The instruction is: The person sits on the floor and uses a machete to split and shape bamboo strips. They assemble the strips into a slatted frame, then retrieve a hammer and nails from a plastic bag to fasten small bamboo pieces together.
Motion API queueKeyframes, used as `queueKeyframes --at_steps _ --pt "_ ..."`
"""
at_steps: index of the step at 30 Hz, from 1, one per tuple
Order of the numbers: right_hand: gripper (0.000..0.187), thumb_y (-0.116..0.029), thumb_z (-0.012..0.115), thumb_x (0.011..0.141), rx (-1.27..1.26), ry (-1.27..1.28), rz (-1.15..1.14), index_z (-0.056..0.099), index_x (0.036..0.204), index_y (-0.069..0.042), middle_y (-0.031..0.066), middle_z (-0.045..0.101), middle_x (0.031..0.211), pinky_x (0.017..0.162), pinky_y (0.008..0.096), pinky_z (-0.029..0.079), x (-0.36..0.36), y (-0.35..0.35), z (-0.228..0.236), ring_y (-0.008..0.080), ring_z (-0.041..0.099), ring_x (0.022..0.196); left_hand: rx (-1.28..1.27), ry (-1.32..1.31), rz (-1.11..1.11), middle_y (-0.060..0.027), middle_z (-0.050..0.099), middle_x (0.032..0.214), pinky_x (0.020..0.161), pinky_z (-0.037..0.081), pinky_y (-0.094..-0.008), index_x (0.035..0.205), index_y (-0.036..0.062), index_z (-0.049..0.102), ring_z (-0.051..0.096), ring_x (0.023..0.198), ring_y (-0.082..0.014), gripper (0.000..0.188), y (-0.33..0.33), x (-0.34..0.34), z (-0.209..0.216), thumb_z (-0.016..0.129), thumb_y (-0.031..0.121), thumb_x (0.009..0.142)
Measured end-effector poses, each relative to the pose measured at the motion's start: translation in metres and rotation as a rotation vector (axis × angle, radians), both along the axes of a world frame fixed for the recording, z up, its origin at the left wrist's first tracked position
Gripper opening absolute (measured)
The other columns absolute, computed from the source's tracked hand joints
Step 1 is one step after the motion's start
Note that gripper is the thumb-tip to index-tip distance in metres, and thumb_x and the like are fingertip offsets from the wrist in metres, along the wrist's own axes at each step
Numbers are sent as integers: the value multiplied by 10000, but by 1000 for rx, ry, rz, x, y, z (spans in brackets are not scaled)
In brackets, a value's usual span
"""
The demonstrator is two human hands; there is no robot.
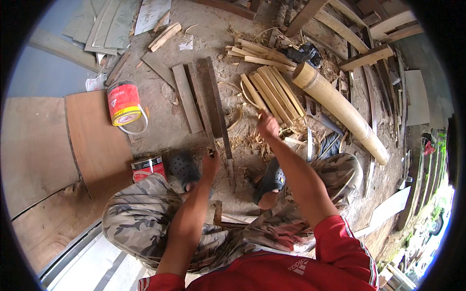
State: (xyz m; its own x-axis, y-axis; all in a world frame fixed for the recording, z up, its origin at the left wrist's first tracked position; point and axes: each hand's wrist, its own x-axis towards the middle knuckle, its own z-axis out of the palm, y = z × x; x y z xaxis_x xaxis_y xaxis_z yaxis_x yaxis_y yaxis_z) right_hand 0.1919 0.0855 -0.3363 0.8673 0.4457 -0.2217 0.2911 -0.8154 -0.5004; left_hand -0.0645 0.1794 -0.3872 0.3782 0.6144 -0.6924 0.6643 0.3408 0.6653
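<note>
My right hand (pixel 268 125) is closed at the near end of a pale split bamboo strip (pixel 252 91), beside a row of similar bamboo strips (pixel 281 92) lying on the ground. Curled shavings (pixel 257 140) are scattered below it. My left hand (pixel 211 162) is closed between my feet, at the near end of a narrow wooden slat (pixel 200 104); what its fingers hold is too small to make out. Just right of that hand lies a long, dark, narrow bar (pixel 221 111). A flat grey board (pixel 187 99) lies on the slat's left.
A thick bamboo pole (pixel 340 111) slants across the right, with a saw (pixel 323 116) beside it. More split bamboo (pixel 262 53) lies farther off. To the left are a red paint bucket (pixel 124 104), a second red can (pixel 148 168) and plywood sheets (pixel 97 136).
</note>
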Motion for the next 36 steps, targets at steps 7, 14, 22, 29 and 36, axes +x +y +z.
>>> queueKeyframes --at_steps 7,14,22,29,36 --pt "305 -219 434 913 -227 35 -132 629 1115 -100 216 674 1040 845 480 523 64 -25 -5 377 654 982 46 60 -78 -162 654 923 691 504 -452 1137 -26 584 628 780 -271 564 -1 3 1 678 463 874" --pt "364 -208 490 902 -322 28 81 615 1134 42 244 515 1222 949 473 478 21 -27 -10 399 538 1144 -620 -126 327 -77 599 979 800 546 -390 1116 50 566 626 946 -232 435 -12 -16 -2 717 381 876" --pt "314 -216 575 881 -429 -10 227 655 1099 -4 224 559 1224 939 431 494 23 -30 -14 352 562 1154 -706 -210 510 -60 587 864 731 554 -379 997 74 549 632 825 -230 222 -15 -9 -3 629 277 951" --pt "421 -384 639 797 -318 11 217 700 1035 -43 209 652 1104 871 441 527 14 -24 21 354 635 1052 -654 -189 541 -85 579 1085 801 563 -407 1209 63 541 613 949 -226 359 -2 -25 -23 589 327 969" --pt "422 -435 624 767 -187 -61 314 718 833 -28 202 701 836 735 488 545 18 -42 56 391 680 796 -614 -327 630 -67 583 1210 771 571 -380 1248 122 524 623 1040 -232 367 9 -24 -33 609 326 954"
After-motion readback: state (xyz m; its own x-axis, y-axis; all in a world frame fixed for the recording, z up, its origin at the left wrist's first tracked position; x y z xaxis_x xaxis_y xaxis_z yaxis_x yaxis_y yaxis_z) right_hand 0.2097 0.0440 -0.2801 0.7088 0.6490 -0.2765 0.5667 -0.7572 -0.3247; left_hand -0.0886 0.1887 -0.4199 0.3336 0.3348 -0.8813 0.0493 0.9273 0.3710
